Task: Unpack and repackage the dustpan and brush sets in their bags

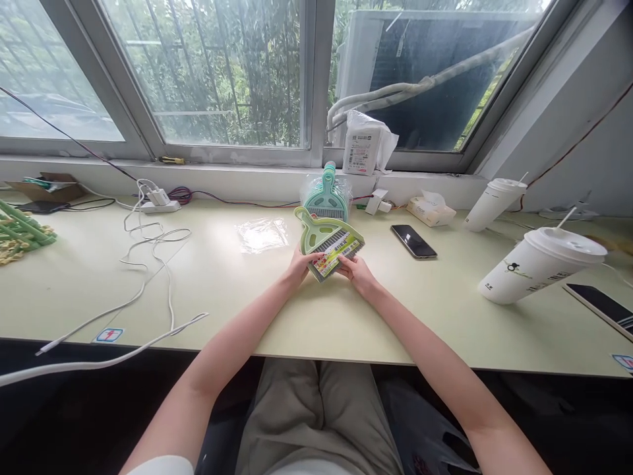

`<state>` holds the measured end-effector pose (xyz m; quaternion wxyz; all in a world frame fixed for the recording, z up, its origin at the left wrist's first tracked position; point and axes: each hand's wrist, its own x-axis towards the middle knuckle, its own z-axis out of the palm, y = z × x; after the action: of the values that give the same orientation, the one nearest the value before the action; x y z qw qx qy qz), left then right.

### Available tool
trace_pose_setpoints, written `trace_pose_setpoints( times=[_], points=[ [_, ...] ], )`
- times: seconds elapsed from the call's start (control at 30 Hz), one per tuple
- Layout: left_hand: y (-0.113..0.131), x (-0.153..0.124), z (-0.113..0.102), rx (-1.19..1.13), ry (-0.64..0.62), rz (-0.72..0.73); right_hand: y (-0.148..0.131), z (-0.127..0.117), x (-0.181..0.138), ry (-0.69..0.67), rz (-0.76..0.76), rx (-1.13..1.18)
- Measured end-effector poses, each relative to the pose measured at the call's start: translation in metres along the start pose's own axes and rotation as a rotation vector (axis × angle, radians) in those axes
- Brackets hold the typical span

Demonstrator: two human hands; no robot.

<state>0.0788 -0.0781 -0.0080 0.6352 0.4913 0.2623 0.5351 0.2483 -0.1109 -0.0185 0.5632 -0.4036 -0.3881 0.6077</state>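
Pale greens, whites and dark glass on a cream-green table [277, 316]

The left hand [298, 264] and right hand [359, 272] grip a light green dustpan set [326, 241] with grey bristles and a yellow, red and white label; behind it a teal dustpan set [326, 191] sits in clear wrap. A clear plastic bag [261, 234] glints whitish. Two white cups, the near cup [537, 264] with small dark print and the far cup [493, 203] plain, flank a black phone [413, 241]. White cables [148, 264] trail left beside green and yellow hangers [20, 231]; a purple and red wire [208, 196] runs along the white sill. The trousers [316, 415] are khaki.
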Motion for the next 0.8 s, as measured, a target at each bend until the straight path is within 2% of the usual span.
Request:
trace_pose_setpoints(
  times=[0.2, 0.27, 0.33, 0.4, 0.47, 0.5, 0.57, 0.67, 0.8],
  points=[
    [-0.001, 0.003, 0.0, 0.056, -0.077, -0.016, -0.004, -0.007, 0.002, 0.027, -0.009, 0.042],
    [0.001, 0.009, -0.006, 0.125, -0.05, -0.029, -0.006, -0.009, 0.001, 0.031, -0.024, 0.037],
    [0.006, 0.016, -0.019, 0.325, 0.097, 0.044, -0.007, -0.011, 0.0, 0.03, -0.032, 0.019],
    [0.013, 0.021, -0.037, 0.692, 0.321, 0.19, -0.007, -0.012, 0.0, 0.029, -0.034, -0.005],
    [0.019, 0.023, -0.055, 1.104, 0.465, 0.279, -0.007, -0.014, 0.001, 0.041, -0.04, -0.02],
    [0.021, 0.023, -0.063, 1.274, 0.473, 0.262, -0.006, -0.015, 0.001, 0.043, -0.044, -0.021],
    [0.024, 0.022, -0.072, 1.492, 0.385, 0.133, -0.005, -0.015, 0.002, 0.041, -0.046, -0.013],
    [0.027, 0.021, -0.072, 1.62, 0.294, -0.017, -0.003, -0.015, 0.002, 0.044, -0.027, -0.001],
    [0.03, 0.02, -0.068, 1.717, 0.385, -0.035, -0.003, -0.016, 0.001, 0.052, -0.011, -0.011]
  ],
)
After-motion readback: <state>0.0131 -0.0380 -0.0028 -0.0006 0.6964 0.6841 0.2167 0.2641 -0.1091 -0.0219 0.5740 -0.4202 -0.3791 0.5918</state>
